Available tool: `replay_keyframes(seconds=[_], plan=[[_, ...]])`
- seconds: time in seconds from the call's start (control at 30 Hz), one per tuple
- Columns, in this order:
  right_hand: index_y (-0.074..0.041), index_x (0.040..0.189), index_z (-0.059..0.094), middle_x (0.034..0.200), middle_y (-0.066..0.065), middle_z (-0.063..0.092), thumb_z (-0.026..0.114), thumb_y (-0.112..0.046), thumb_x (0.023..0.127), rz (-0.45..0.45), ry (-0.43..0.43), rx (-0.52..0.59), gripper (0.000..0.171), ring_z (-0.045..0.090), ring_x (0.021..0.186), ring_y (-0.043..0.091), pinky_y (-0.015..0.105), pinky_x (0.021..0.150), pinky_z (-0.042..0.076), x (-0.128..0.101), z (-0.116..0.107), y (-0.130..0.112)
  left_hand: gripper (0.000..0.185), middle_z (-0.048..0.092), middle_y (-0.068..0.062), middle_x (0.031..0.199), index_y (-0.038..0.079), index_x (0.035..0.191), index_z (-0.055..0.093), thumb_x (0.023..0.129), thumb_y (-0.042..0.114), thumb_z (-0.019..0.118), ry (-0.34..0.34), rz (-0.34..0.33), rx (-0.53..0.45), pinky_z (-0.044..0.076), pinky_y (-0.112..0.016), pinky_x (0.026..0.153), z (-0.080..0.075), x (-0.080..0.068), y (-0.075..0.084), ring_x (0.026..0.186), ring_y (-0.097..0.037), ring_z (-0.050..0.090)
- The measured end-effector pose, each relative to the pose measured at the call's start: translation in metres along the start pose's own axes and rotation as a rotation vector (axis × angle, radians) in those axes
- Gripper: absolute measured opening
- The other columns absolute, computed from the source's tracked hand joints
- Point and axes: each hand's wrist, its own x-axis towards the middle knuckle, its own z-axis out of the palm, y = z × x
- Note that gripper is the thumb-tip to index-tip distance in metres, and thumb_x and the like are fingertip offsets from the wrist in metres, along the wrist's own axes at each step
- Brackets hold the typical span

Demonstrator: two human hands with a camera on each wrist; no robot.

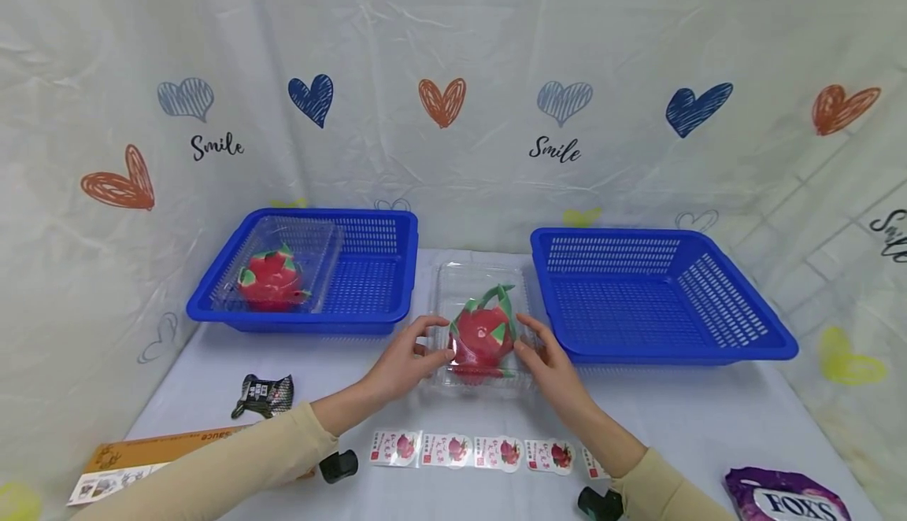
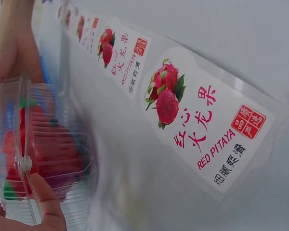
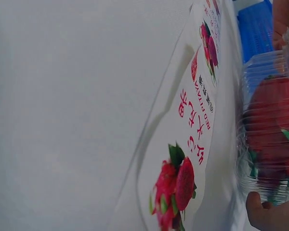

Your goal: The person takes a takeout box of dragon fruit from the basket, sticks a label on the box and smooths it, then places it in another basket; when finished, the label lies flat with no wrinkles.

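Observation:
A clear plastic clamshell box [image 1: 448, 281] stands on the white tabletop between the two blue baskets. Inside it lies a red dragon fruit [image 1: 482, 338] with green leaf tips. My left hand [image 1: 405, 357] grips the box's left edge, its thumb on the rim seam in the left wrist view. On the opposite side, my right hand [image 1: 551, 362] holds the box with thumb and forefinger. The lid [image 2: 53, 130] sits over the fruit; whether its rim is snapped cannot be told. A strip of dragon fruit labels [image 1: 448, 451] lies in front of the box.
The left blue basket [image 1: 375, 320] contains another clear box with a dragon fruit [image 1: 272, 281]. On the right is a second blue basket [image 1: 659, 352]. A black packet [image 1: 264, 397], an orange and white carton [image 1: 152, 450] and a purple FOX'S bag [image 1: 786, 493] lie nearer the front.

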Motion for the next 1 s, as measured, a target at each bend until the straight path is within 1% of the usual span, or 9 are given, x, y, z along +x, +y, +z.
replay_keyframes(seconds=[0.07, 0.2, 0.27, 0.37, 0.73, 1.0], plan=[[-0.028, 0.148, 0.035, 0.160, 0.004, 0.016, 0.054, -0.033, 0.101, 0.000, -0.004, -0.005, 0.051, 0.019, 0.146, 0.033, 0.052, 0.112, 0.026, -0.0006, 0.0003, 0.0001, 0.048, 0.046, -0.019, 0.131, 0.020, 0.135, 0.052, 0.091, 0.029, 0.070, -0.005, 0.002, -0.019, 0.054, -0.034, 0.070, -0.0005, 0.0002, -0.0006, 0.089, -0.022, 0.059], [-0.028, 0.148, 0.034, 0.161, 0.004, 0.014, 0.053, -0.033, 0.102, -0.001, -0.011, -0.030, 0.050, 0.007, 0.149, 0.031, 0.053, 0.115, 0.016, -0.0016, 0.0009, 0.0002, 0.046, 0.046, -0.016, 0.132, 0.023, 0.134, 0.053, 0.092, 0.027, 0.070, -0.005, -0.011, -0.039, 0.054, -0.034, 0.070, -0.0020, 0.0004, -0.0015, 0.091, -0.022, 0.058], [-0.027, 0.148, 0.034, 0.161, 0.005, 0.015, 0.052, -0.034, 0.102, -0.006, -0.013, -0.042, 0.050, 0.004, 0.149, 0.030, 0.053, 0.116, 0.011, -0.0014, 0.0010, 0.0001, 0.045, 0.046, -0.015, 0.135, 0.024, 0.134, 0.053, 0.092, 0.027, 0.069, -0.003, -0.014, -0.040, 0.054, -0.034, 0.070, -0.0023, 0.0007, -0.0027, 0.092, -0.023, 0.058], [-0.026, 0.148, 0.034, 0.160, 0.006, 0.016, 0.052, -0.033, 0.102, -0.015, -0.013, -0.049, 0.050, 0.004, 0.149, 0.029, 0.053, 0.117, 0.007, -0.0008, 0.0006, -0.0007, 0.046, 0.046, -0.014, 0.138, 0.025, 0.134, 0.053, 0.092, 0.029, 0.069, -0.003, -0.017, -0.045, 0.055, -0.035, 0.072, -0.0023, 0.0014, -0.0043, 0.094, -0.023, 0.058], [-0.023, 0.148, 0.035, 0.160, 0.007, 0.016, 0.051, -0.030, 0.103, -0.028, -0.021, -0.049, 0.049, 0.010, 0.148, 0.031, 0.052, 0.117, 0.007, 0.0009, -0.0004, -0.0028, 0.045, 0.047, -0.015, 0.134, 0.024, 0.134, 0.053, 0.093, 0.029, 0.069, -0.004, -0.002, -0.061, 0.055, -0.034, 0.072, -0.0008, 0.0047, -0.0046, 0.091, -0.022, 0.058], [-0.025, 0.149, 0.032, 0.161, 0.006, 0.016, 0.050, -0.032, 0.103, -0.017, -0.011, -0.071, 0.051, 0.003, 0.149, 0.031, 0.054, 0.115, 0.012, 0.0011, 0.0003, -0.0030, 0.045, 0.048, -0.013, 0.133, 0.026, 0.135, 0.053, 0.092, 0.032, 0.068, 0.020, -0.008, -0.034, 0.051, -0.034, 0.071, 0.0008, 0.0037, -0.0061, 0.093, -0.022, 0.056]])
